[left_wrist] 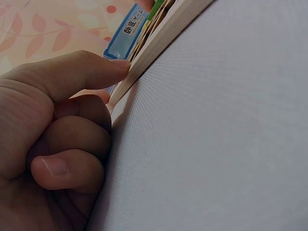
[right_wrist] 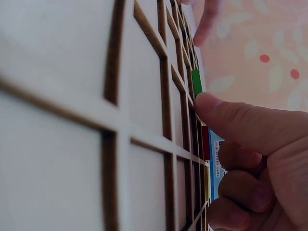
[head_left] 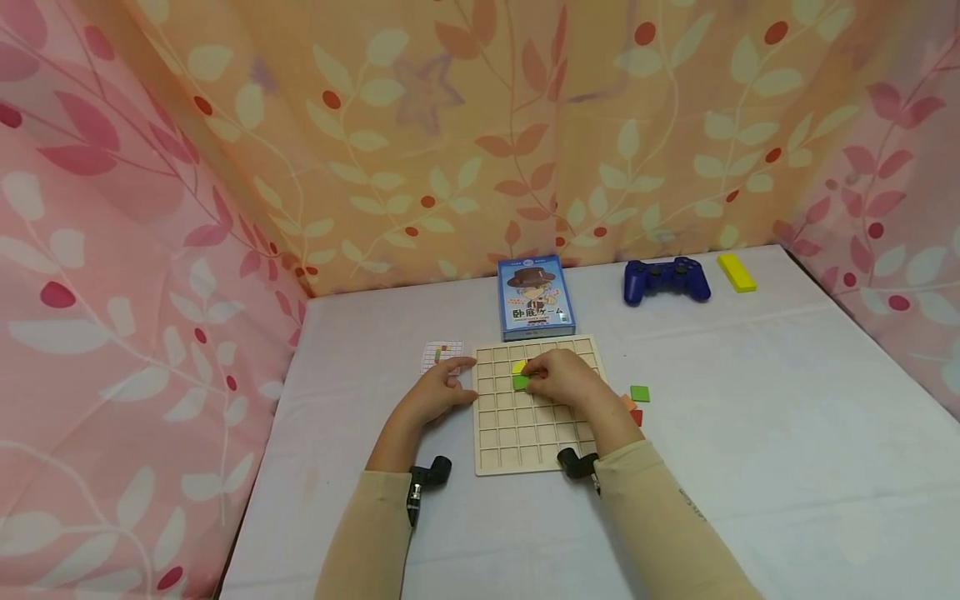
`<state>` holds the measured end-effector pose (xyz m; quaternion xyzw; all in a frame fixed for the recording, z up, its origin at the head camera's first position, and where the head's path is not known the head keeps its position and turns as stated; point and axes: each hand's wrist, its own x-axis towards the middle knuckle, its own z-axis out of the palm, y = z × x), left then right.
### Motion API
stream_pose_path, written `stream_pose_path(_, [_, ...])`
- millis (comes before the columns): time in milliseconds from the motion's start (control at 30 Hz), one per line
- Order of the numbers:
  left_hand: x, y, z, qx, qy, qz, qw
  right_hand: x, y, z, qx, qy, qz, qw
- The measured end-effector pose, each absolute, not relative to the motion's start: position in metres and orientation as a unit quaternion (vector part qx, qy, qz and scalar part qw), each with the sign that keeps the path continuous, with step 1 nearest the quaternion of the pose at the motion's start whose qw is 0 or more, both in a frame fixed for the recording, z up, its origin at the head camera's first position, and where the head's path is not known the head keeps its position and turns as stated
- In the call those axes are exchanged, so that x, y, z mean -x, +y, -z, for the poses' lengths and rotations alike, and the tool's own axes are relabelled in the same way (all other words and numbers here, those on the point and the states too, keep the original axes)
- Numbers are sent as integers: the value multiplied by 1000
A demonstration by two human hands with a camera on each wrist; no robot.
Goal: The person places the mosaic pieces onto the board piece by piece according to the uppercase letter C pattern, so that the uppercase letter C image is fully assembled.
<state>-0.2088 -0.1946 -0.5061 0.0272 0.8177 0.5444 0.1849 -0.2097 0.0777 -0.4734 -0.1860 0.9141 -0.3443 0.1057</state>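
Green tile (head_left: 521,382), one, under right hand (head_left: 564,377), one grid board (head_left: 525,437)

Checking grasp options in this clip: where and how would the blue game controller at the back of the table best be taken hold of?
The blue game controller lies flat, its two handle horns pointing toward the person. Probably best to come from the near side and above with a hand and wrap one horn, or pinch the narrower middle body. The yellow block lies apart on its right, so that side seems free.

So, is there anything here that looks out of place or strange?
Nothing looks damaged or spilled. The blue game controller and the yellow block lie far back, apart from the wooden grid board, where the right hand touches a green tile.
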Motion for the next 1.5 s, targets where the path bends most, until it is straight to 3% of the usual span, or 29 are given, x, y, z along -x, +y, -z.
stream_pose_path(800, [209, -194, 504, -30, 818, -542, 190, 207, 74, 469, 174, 915, 352, 95])
stream_pose_path(1500, [208, -194, 504, -37, 824, -534, 186, 182, 86, 414, 185, 889, 418, 33])
